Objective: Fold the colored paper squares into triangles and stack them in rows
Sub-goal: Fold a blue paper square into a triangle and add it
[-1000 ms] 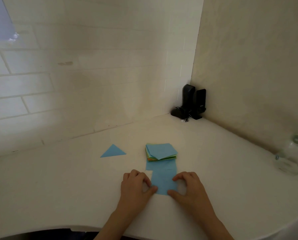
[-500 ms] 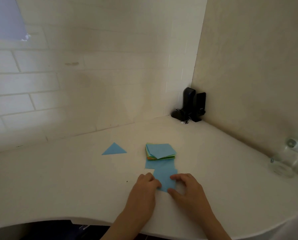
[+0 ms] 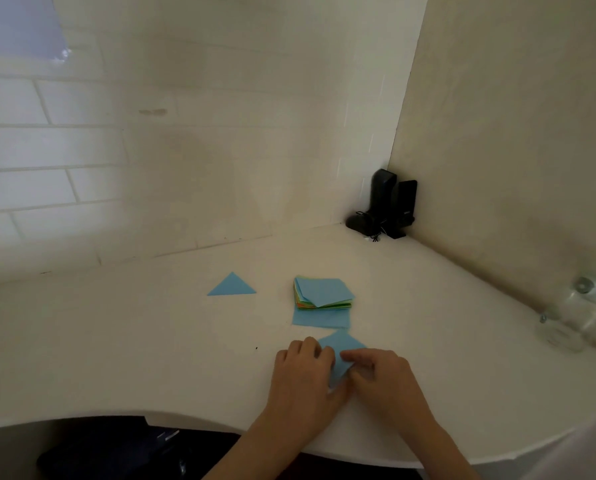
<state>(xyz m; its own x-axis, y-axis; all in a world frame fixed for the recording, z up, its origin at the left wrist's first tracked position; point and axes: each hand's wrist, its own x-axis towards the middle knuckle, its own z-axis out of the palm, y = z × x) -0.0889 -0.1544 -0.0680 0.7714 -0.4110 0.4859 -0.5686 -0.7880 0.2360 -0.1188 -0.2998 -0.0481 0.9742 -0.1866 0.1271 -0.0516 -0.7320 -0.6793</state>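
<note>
A blue paper square point(image 3: 341, 349) lies turned like a diamond near the table's front edge. My left hand point(image 3: 303, 372) grips its left side with curled fingers. My right hand point(image 3: 384, 379) pinches its right side between forefinger and thumb, and the lower corner sits between both hands. Just behind lies a stack of colored paper squares point(image 3: 324, 294) with blue on top. A loose blue sheet point(image 3: 319, 320) sticks out flat from under the stack's front. One folded blue triangle point(image 3: 232, 286) rests to the left of the stack.
The white table point(image 3: 116, 341) curves along its front edge and meets tiled walls at the back. Black speakers point(image 3: 390, 209) with a cable stand in the far corner. A clear glass jar point(image 3: 580, 317) lies at the right edge.
The blue square has turned from lying straight to a diamond. Both hands have closed in on it from the sides until they nearly touch.
</note>
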